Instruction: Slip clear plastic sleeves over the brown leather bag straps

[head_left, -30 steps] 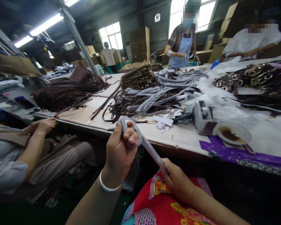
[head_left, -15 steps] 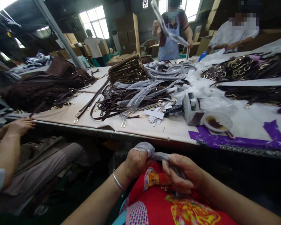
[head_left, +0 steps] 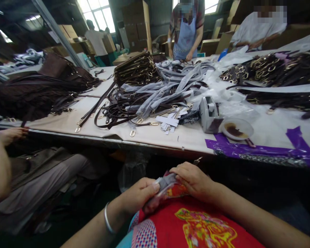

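Note:
Between my two hands, over my red patterned apron point(head_left: 167, 220), is a bag strap point(head_left: 167, 180) wrapped in cloudy plastic film. My left hand point(head_left: 142, 194) is closed on one end of it, thumb pressed on top. My right hand point(head_left: 193, 181) grips it further along, knuckles up, its palm side hidden. Just past my right fingers a small metal clasp point(head_left: 197, 160) pokes out by the table edge. On the table ahead lie more plastic-wrapped straps point(head_left: 160, 98) and loose brown straps point(head_left: 111, 119) with gold-coloured clasps.
White paper strips point(head_left: 167, 122), a tape dispenser point(head_left: 208, 115) and a bowl with brown liquid point(head_left: 236, 129) stand near purple tape point(head_left: 258, 150). Brown bags point(head_left: 41, 89) pile up at left. A co-worker's hand point(head_left: 10, 135) is at the left edge; an aproned person point(head_left: 186, 34) stands opposite.
My left hand has moved left and down, and my right hand has turned over, knuckles up, onto the strap. The person opposite has lowered a raised wrapped strap to the table.

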The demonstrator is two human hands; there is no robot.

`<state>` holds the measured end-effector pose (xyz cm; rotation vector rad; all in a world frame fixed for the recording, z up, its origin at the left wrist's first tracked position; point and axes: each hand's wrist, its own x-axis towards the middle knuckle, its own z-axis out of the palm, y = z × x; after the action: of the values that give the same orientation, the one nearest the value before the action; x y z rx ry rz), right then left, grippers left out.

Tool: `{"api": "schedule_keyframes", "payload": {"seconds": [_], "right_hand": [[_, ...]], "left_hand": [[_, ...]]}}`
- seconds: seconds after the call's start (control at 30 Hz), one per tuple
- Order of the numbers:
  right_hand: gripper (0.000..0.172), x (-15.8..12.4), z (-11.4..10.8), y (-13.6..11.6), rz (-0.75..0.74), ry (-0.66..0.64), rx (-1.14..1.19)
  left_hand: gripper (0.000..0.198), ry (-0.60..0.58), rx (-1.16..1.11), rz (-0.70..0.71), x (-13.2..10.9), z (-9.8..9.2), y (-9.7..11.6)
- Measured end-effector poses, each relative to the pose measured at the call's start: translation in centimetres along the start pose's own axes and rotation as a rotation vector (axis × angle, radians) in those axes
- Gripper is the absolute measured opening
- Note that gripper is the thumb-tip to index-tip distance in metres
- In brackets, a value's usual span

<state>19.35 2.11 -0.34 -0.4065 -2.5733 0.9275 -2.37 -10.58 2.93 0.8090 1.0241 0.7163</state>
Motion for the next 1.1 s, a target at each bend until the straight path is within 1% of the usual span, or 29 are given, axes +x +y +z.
{"api": "schedule_keyframes", "payload": {"seconds": [0.07,0.1,0.17,0.2,0.33,0.43,0.5,0.57,0.63,0.7,0.77,0.87,1.0,1.1], "right_hand": [[0.038,0.0,0.8,-1.1,0.080,0.057,0.230],[0.041,0.2,1.1,-1.6,0.097,0.084,0.329],[0.047,0.8,1.5,-2.3,0.081,0.143,0.462],[0.050,1.3,1.6,-2.6,0.069,0.170,0.502],[0.051,3.3,2.2,-2.9,0.124,0.291,0.629],[0.048,3.7,2.7,-3.2,0.187,0.284,0.712],[0.043,3.4,3.2,-3.4,0.240,0.270,0.718],[0.039,3.1,3.7,-3.5,0.321,0.291,0.659],[0.038,2.8,3.9,-3.3,0.391,0.311,0.590],[0.038,2.8,4.0,-3.0,0.418,0.310,0.584],[0.040,2.9,4.0,-2.8,0.401,0.304,0.641],[0.043,3.0,4.2,-2.4,0.398,0.303,0.703],[0.042,2.4,4.4,-1.8,0.462,0.290,0.537],[0.036,1.5,3.6,-1.1,0.381,0.215,0.381]], "left_hand": [[0.053,-0.032,-0.247,0.047,-0.3,0.4,0.2],[0.053,-0.054,-0.341,0.080,-0.2,0.6,0.3],[0.052,-0.086,-0.473,0.152,0.3,1.1,0.6],[0.051,-0.083,-0.523,0.195,0.8,1.3,0.8],[0.055,-0.029,-0.685,0.332,3.2,1.9,1.9],[0.057,0.061,-0.805,0.378,4.9,2.1,2.2],[0.058,0.148,-0.882,0.399,5.7,2.1,1.9],[0.059,0.210,-0.934,0.408,6.4,2.1,1.2],[0.062,0.234,-0.963,0.408,6.9,2.1,0.2],[0.066,0.243,-0.974,0.412,7.4,2.1,-0.7],[0.068,0.244,-0.972,0.420,7.7,2.1,-1.2],[0.067,0.231,-0.971,0.415,8.0,2.3,-1.5],[0.066,0.207,-0.913,0.423,7.7,2.5,-1.2],[0.070,0.114,-0.785,0.413,7.0,2.2,-1.1]]}}
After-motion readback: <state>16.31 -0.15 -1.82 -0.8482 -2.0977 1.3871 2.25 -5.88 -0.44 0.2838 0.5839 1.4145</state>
